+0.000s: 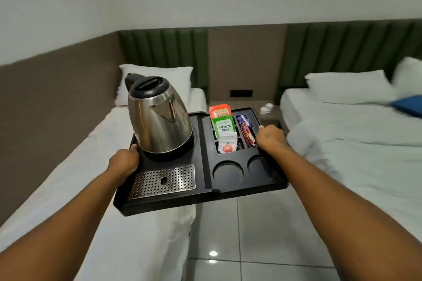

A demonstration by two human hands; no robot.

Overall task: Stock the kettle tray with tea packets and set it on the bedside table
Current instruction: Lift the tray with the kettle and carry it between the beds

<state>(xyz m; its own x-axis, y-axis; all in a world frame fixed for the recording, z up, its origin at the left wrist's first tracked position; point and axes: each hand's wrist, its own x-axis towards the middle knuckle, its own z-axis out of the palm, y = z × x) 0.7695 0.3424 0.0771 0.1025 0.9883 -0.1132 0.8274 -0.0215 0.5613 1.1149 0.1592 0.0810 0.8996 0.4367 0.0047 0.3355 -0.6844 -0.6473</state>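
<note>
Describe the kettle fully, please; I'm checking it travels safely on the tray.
The kettle is a shiny steel jug, broad at the bottom and narrowing upward, with a black lid and a black handle at the far left. It stands upright on a round black base in the left half of the black tray, behind the perforated metal drip grate. The lid looks shut. Neither hand touches it; the left hand grips the tray's edge beside it.

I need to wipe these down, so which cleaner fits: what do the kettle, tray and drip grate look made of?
Kettle: polished metal, likely stainless steel, mirror reflections; its lid looks like matte black plastic. Tray: black, moulded with round recesses, probably plastic with a dull sheen. Grate: perforated metal sheet, brushed shine.
</note>
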